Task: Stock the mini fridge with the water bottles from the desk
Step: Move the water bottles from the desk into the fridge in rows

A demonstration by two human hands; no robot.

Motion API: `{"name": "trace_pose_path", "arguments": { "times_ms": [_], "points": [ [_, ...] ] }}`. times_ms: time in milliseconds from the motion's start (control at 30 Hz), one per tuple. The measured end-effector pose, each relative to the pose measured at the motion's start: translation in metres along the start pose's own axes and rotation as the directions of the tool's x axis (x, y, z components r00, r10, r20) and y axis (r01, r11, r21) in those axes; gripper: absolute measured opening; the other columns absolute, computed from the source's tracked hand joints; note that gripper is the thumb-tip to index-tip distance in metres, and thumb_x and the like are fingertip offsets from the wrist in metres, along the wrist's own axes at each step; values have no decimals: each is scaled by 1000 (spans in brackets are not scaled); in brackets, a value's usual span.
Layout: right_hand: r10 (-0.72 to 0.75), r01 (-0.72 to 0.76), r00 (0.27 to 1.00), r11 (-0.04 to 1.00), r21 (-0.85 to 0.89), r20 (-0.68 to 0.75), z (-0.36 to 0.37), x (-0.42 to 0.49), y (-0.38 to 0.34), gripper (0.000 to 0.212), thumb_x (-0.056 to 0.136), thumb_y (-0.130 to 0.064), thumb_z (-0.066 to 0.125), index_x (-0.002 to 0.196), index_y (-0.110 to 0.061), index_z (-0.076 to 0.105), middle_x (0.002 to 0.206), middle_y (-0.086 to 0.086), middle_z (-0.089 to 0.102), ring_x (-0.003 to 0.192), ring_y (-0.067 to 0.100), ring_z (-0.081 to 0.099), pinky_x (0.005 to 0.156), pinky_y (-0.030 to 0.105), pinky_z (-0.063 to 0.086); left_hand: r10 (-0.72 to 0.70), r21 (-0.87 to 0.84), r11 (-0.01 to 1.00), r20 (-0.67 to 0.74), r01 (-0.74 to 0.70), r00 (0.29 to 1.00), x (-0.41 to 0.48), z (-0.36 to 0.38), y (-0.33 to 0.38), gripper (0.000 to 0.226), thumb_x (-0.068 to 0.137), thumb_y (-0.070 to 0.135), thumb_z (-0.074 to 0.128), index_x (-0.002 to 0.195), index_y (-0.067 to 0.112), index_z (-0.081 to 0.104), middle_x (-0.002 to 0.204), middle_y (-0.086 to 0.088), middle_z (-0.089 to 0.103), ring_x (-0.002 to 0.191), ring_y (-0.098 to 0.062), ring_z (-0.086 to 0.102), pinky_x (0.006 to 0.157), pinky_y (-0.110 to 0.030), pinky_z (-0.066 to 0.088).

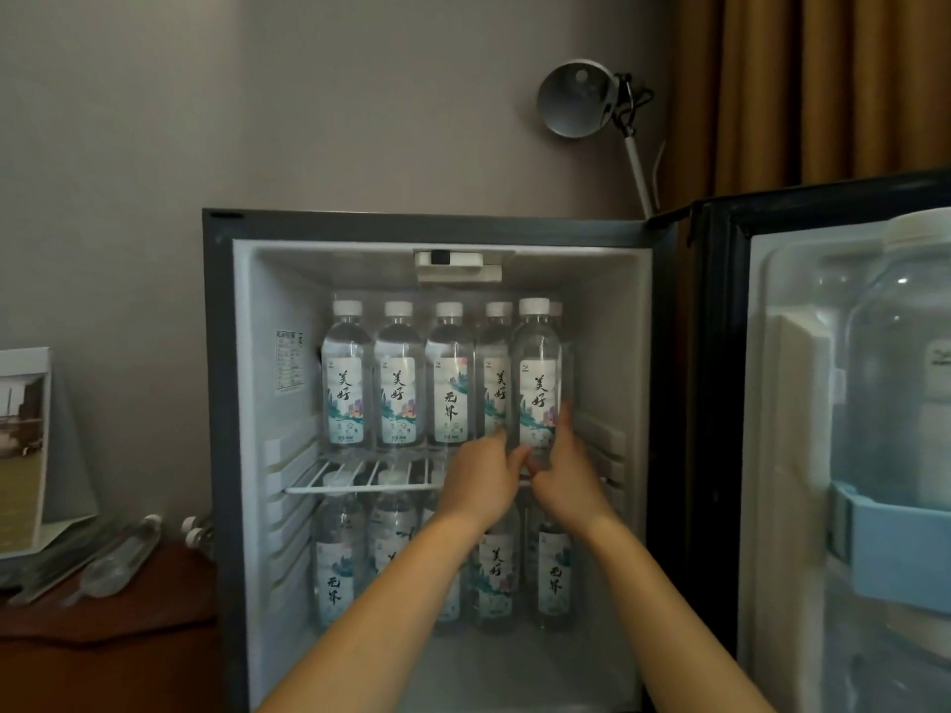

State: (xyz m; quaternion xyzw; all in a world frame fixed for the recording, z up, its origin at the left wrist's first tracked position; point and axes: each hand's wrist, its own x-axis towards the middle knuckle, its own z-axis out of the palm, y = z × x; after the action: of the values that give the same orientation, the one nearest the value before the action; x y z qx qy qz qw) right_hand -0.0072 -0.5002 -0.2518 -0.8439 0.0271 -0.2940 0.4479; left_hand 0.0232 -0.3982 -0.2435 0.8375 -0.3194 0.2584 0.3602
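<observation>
The mini fridge (221, 352) stands open, its door swung to the right. A row of clear water bottles with white caps stands on the wire shelf (360, 487). The rightmost front bottle (538, 373) is upright, and both hands are at its base. My left hand (481, 476) touches its lower left side. My right hand (563, 468) wraps its lower right side. Several more bottles (334, 563) stand on the fridge floor below. Two bottles (121, 558) lie on the wooden desk at the left.
The fridge door (720, 403) holds a large clear jug (905, 362) above a blue door bin (895, 548). A desk lamp (579, 97) rises behind the fridge. A card stand (23, 445) sits on the desk (103, 635). Brown curtains hang at the upper right.
</observation>
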Motion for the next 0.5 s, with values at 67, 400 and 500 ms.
{"name": "trace_pose_path", "arguments": {
  "times_ms": [67, 400, 500],
  "points": [
    [20, -27, 996, 996, -84, -82, 4, -14, -7, 80, 87, -19, 52, 149, -27, 3, 144, 16, 29, 127, 32, 41, 104, 44, 39, 7, 31, 1000, 2, -7, 1000, -2, -1, -2, 29, 97, 24, 45, 116, 6, 58, 97, -10, 67, 90, -22, 62, 79, -31, 49],
    [-421, 378, 885, 899, -220, -199, 68, -79, -22, 33, 79, -5, 47, 110, -5, 60, 109, 13, 57, 100, 31, 56, 84, 37, 48, 226, 94, 974, -459, -206, 859, -93, -70, -52, 27, 89, 13, 46, 105, 8, 67, 93, -3, 70, 83, -7, 62, 70, -15, 47],
    [-459, 456, 888, 881, -125, 7, 99, -94, -36, 24, 84, -14, 46, 97, -10, 66, 92, 8, 65, 82, 25, 63, 70, 29, 47, 208, 108, 978, -556, -179, 805, -134, -99, -88, 29, 88, 15, 40, 99, 7, 65, 82, 0, 67, 77, -6, 60, 66, -19, 48]
  ]
}}
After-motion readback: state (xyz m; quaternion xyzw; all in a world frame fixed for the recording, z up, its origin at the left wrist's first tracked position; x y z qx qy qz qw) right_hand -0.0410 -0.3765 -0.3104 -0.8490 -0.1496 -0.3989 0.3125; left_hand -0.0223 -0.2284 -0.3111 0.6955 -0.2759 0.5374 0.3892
